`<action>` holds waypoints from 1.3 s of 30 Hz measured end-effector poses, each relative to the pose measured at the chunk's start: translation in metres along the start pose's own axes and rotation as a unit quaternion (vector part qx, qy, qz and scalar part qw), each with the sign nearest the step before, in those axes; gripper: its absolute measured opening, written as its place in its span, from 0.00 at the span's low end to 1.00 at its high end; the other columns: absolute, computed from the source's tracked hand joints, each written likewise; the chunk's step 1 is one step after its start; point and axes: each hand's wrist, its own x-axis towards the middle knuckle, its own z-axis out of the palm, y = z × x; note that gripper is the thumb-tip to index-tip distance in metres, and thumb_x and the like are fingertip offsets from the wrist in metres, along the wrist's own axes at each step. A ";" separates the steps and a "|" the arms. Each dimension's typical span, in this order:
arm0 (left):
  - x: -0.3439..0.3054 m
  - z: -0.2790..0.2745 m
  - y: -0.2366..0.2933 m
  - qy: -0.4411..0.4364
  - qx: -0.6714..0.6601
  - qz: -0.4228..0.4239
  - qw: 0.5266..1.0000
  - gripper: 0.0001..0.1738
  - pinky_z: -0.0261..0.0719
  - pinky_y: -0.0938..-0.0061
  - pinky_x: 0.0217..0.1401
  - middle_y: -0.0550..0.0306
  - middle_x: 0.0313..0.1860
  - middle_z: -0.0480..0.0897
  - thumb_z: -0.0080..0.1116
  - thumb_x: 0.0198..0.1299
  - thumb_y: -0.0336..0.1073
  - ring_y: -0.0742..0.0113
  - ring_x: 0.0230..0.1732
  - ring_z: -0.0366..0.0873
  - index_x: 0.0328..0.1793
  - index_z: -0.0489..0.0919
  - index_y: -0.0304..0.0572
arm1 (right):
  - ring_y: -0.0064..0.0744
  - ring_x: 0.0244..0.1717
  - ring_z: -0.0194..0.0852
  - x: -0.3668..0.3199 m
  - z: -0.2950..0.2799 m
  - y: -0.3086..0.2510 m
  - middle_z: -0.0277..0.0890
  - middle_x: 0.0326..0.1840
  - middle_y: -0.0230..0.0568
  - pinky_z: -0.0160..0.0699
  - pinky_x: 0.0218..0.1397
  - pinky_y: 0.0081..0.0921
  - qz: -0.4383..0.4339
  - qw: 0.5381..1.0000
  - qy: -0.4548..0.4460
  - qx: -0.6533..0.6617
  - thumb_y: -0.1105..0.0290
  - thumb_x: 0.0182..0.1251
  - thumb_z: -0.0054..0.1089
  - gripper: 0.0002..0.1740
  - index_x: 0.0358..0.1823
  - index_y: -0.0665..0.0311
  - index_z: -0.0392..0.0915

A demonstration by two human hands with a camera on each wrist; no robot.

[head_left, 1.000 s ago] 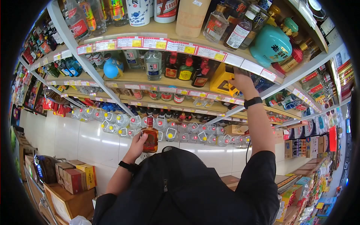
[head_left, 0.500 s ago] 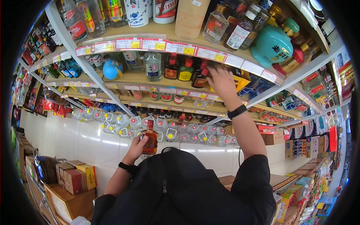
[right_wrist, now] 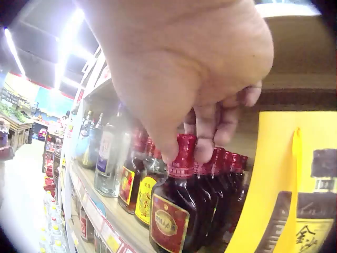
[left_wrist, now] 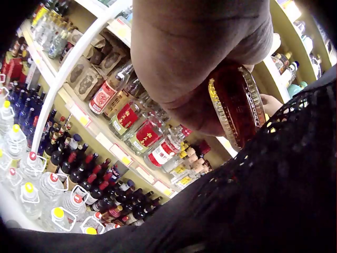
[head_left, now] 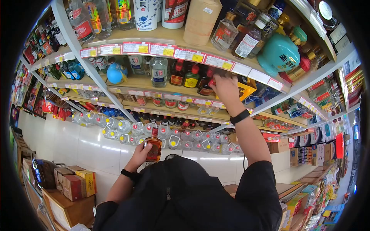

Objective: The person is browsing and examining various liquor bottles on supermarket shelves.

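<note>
My left hand [head_left: 139,155] grips a small flat glass bottle [head_left: 154,149] of amber liquid with a red cap, held upright in front of the body. In the left wrist view that amber bottle [left_wrist: 239,108] shows its ridged glass side, partly covered by the hand. Up at the middle shelf, my right hand [head_left: 226,89] pinches the red neck of a dark liquor bottle [right_wrist: 171,216] between thumb and fingers. This bottle has a red and gold label and stands at the front of a row of similar ones [right_wrist: 216,184].
A yellow box [right_wrist: 274,174] stands just right of the row. To its left are a yellow-labelled bottle [right_wrist: 150,192] and a tall clear bottle [right_wrist: 108,158]. Price tags line the shelf edge above [head_left: 192,56]. Large clear jugs [head_left: 173,141] crowd the floor below.
My right hand has left the yellow box, moved left to the dark bottles and closed its fingers on one neck. My left hand keeps holding the amber bottle.
</note>
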 end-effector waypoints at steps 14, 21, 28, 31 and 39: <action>0.000 -0.001 0.000 -0.015 0.000 -0.003 1.000 0.25 0.81 0.72 0.51 0.53 0.49 0.82 0.49 0.73 0.48 0.69 0.47 0.81 0.63 0.72 0.32 | 0.34 0.40 0.74 -0.033 -0.019 -0.012 0.79 0.29 0.33 0.63 0.51 0.39 -0.055 0.998 0.015 0.011 0.60 0.58 0.64 0.09 0.35 0.55 0.78; -0.002 0.002 0.002 -0.029 0.004 -0.007 1.000 0.26 0.81 0.72 0.51 0.53 0.49 0.82 0.50 0.73 0.49 0.69 0.47 0.81 0.63 0.72 0.31 | 0.38 0.45 0.77 -0.007 0.005 -0.006 0.81 0.35 0.36 0.64 0.53 0.42 -0.021 1.000 0.012 0.010 0.58 0.61 0.62 0.13 0.44 0.55 0.78; -0.010 -0.004 -0.003 -0.001 -0.001 -0.012 1.000 0.26 0.79 0.72 0.53 0.56 0.48 0.82 0.51 0.72 0.50 0.70 0.48 0.80 0.61 0.73 0.32 | 0.40 0.47 0.81 0.009 0.012 -0.004 0.83 0.34 0.40 0.64 0.60 0.47 0.006 1.000 -0.022 0.001 0.57 0.64 0.59 0.17 0.51 0.53 0.76; -0.014 -0.006 -0.005 0.007 -0.020 -0.019 1.000 0.26 0.79 0.72 0.53 0.56 0.48 0.82 0.51 0.71 0.50 0.69 0.48 0.80 0.62 0.73 0.32 | 0.40 0.44 0.82 0.011 0.010 -0.008 0.83 0.32 0.40 0.65 0.61 0.47 0.027 0.999 -0.028 0.002 0.57 0.64 0.59 0.18 0.53 0.53 0.75; -0.015 -0.012 -0.012 0.005 -0.014 0.002 1.000 0.24 0.81 0.72 0.51 0.53 0.48 0.82 0.48 0.73 0.46 0.69 0.47 0.82 0.62 0.73 0.32 | 0.44 0.45 0.82 0.016 0.005 -0.013 0.83 0.40 0.44 0.70 0.61 0.46 0.030 0.998 0.038 0.036 0.59 0.64 0.59 0.19 0.56 0.52 0.76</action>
